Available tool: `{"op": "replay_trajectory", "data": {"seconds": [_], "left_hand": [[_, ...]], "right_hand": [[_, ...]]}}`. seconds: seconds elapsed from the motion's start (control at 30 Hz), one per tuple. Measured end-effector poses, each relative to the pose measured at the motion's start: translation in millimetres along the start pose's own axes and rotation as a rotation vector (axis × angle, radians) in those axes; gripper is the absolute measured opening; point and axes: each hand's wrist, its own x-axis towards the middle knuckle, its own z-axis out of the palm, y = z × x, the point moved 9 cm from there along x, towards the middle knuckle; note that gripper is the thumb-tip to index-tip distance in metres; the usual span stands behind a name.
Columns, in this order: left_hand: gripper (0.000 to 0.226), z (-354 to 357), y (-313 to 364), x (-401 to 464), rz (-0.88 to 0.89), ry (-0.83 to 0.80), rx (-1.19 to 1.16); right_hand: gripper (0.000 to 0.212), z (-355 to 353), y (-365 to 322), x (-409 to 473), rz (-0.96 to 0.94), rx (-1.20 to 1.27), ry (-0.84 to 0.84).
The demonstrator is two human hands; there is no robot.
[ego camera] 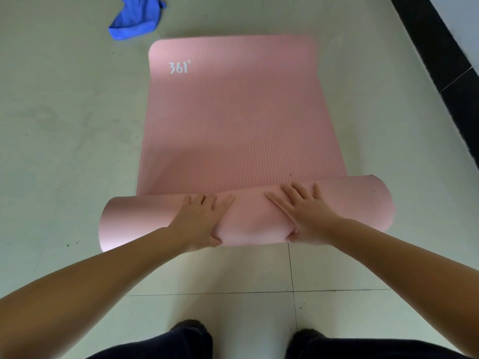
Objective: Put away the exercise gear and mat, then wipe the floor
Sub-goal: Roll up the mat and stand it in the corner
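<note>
A pink exercise mat (238, 112) lies on the pale tiled floor, its far end flat with white "361°" print at the far left corner. Its near end is rolled into a thick roll (248, 216) lying across the view. My left hand (202, 218) presses on the roll left of its middle, fingers spread over the top and thumb tucked under the near side. My right hand (303, 213) does the same right of the middle. A crumpled blue cloth (134, 22) lies on the floor beyond the mat's far left corner.
A dark baseboard strip (445, 60) runs along the wall at the right. My dark trouser legs (181, 343) and feet show at the bottom. Open tiled floor (64, 125) spreads left of the mat.
</note>
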Motion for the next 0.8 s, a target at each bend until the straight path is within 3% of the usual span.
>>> {"op": "replay_trajectory", "data": {"seconds": [0.07,0.13,0.3,0.4,0.47,0.5,0.57,0.63,0.7,0.8], "left_hand": [[0.102,-2.8,3.4,-4.0,0.037,0.013,-0.005],[0.101,1.2,10.5,-11.1,0.076,-0.080,-0.044],[0.106,24.4,30.8,-27.0,0.223,-0.493,-0.274],[0.101,24.9,25.1,-16.3,0.262,-0.569,-0.372],[0.099,14.7,0.4,0.7,0.169,-0.493,-0.406],[0.097,4.5,-19.7,10.4,0.078,-0.393,-0.407],[0.086,-30.5,-59.9,21.6,-0.093,-0.061,-0.349],[0.075,-56.5,-70.9,15.4,-0.179,0.183,-0.340],[0.078,-52.4,-46.1,5.8,-0.143,0.162,-0.304],[0.107,-18.4,-5.8,-4.4,-0.070,0.049,-0.047]], "right_hand": [[0.104,-0.3,-1.4,-3.8,-0.022,0.044,0.029],[0.102,5.4,-5.5,-10.0,-0.064,0.085,-0.009],[0.113,38.8,-19.7,-19.0,-0.109,0.298,-0.504],[0.109,38.9,-18.3,-15.0,-0.107,0.412,-0.613],[0.095,20.3,0.4,-4.6,-0.025,0.510,-0.501],[0.086,5.0,17.3,1.7,0.064,0.535,-0.366],[0.069,-27.7,47.5,6.5,0.217,0.448,-0.025],[0.060,-46.3,44.5,4.8,0.194,0.363,0.197],[0.058,-45.5,14.8,2.7,0.045,0.325,0.244],[0.078,-29.5,-5.1,3.5,-0.003,0.191,0.227]]}}
